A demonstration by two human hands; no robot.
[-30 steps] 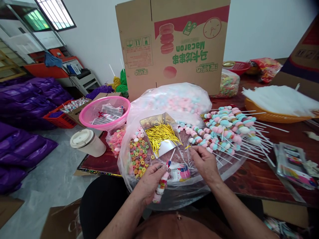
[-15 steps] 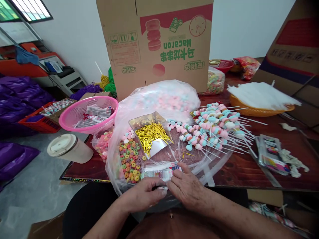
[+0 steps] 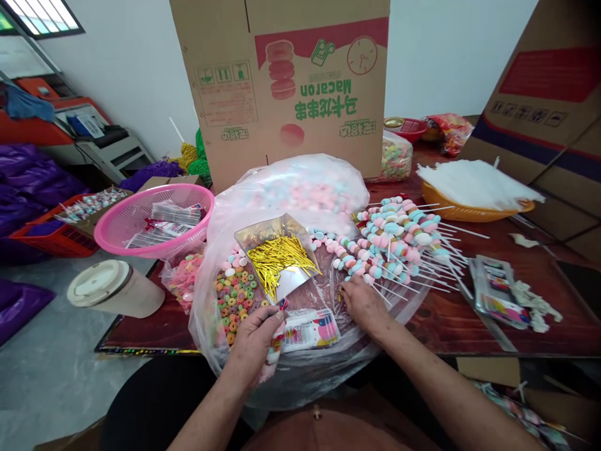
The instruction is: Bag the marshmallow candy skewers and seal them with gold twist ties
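Note:
My left hand (image 3: 256,338) is closed around a bagged marshmallow skewer (image 3: 272,357), with the bag's gathered end sticking up past the thumb. My right hand (image 3: 364,304) reaches beside the skewers, its fingertips pinched on a gold twist tie (image 3: 340,294). Between the hands lies a stack of printed clear bags (image 3: 310,329). Behind it, many gold twist ties (image 3: 284,260) fill an open silver-and-gold pouch (image 3: 298,282). A pile of pink, blue and brown marshmallow skewers (image 3: 394,241) lies past my right hand. Ring-shaped candies (image 3: 237,294) are near my left hand.
A large plastic bag of marshmallows (image 3: 305,185) stands before a tall cardboard box (image 3: 291,94). On the left are a pink basket (image 3: 106,235) and a lidded cup (image 3: 136,294). An orange basket (image 3: 457,210) with white sticks and packets (image 3: 498,291) are on the right.
My hands have moved apart. The left now holds the bagged skewer upright off the bag stack; the right has moved right and forward to the loose gold ties. The view has shifted slightly right.

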